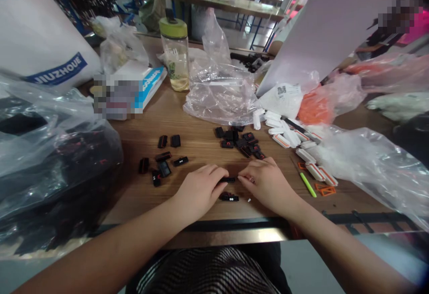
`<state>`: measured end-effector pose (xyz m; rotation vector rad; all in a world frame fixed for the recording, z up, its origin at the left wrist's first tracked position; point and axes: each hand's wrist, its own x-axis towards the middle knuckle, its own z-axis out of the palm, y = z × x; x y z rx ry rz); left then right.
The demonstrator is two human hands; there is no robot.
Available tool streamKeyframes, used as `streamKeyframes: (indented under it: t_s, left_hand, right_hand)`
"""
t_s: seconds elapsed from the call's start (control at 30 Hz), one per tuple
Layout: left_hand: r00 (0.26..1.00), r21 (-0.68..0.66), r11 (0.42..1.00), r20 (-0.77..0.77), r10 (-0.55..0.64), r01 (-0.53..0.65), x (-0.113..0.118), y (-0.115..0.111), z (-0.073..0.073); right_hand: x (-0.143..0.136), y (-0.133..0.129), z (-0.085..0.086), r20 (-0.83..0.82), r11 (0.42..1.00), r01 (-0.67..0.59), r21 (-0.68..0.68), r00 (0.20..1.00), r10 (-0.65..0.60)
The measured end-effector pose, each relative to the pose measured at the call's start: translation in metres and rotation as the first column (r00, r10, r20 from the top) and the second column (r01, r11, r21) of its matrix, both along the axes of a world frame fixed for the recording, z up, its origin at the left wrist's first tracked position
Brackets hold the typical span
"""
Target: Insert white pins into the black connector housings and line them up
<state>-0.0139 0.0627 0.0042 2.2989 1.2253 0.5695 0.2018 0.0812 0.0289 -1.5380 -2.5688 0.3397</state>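
My left hand [203, 190] grips a small black plastic block [229, 179] between thumb and fingers, just above the wooden table [197, 211]. To its right, my right hand [266, 183] has its fingertips pinched together; what they hold, if anything, is too small to make out. Below the hands lies another black block with white dots [230, 198], and a tiny white piece [249, 200] sits beside it. Beyond my hands is a pile of black blocks [246, 142], some with red marks. Several more black blocks [163, 168] are scattered on the left.
White blocks with orange stripes [284, 133] lie at right, near a yellow-green penlike tool [307, 184] and orange frames [325, 190]. Clear plastic bags [221, 93] stand at the back beside a green-lidded bottle [174, 55]. A large bag of black parts [50, 169] fills the left.
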Motion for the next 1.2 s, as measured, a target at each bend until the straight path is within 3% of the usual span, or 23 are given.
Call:
streamKeyframes:
  t_s: [0.17,0.3,0.6,1.07,1.2]
  left_hand:
    - [0.996,-0.068,0.996,0.071,0.061,-0.056,-0.001,0.001,-0.005]
    - [0.993,-0.081,0.994,0.088,0.08,-0.073,0.0,0.0,-0.006]
    - [0.992,-0.144,0.986,0.079,0.093,-0.081,0.0,0.002,-0.001]
    - [0.994,-0.162,0.984,0.059,0.091,-0.081,0.0,0.001,0.003]
    - [0.99,-0.184,0.977,0.07,0.125,-0.11,0.001,0.001,0.005]
  right_hand:
    - [-0.001,0.002,0.005,-0.234,0.994,0.058,-0.095,0.969,-0.079]
    - [-0.01,-0.003,0.013,-0.352,0.988,-0.024,-0.15,0.935,-0.031]
    - [-0.019,-0.008,0.011,-0.26,0.995,-0.101,-0.003,0.961,0.097]
    - [-0.021,-0.006,0.017,-0.019,0.968,-0.247,0.049,0.969,0.248]
    - [-0.019,-0.007,0.018,-0.019,0.968,-0.226,0.111,0.973,0.23]
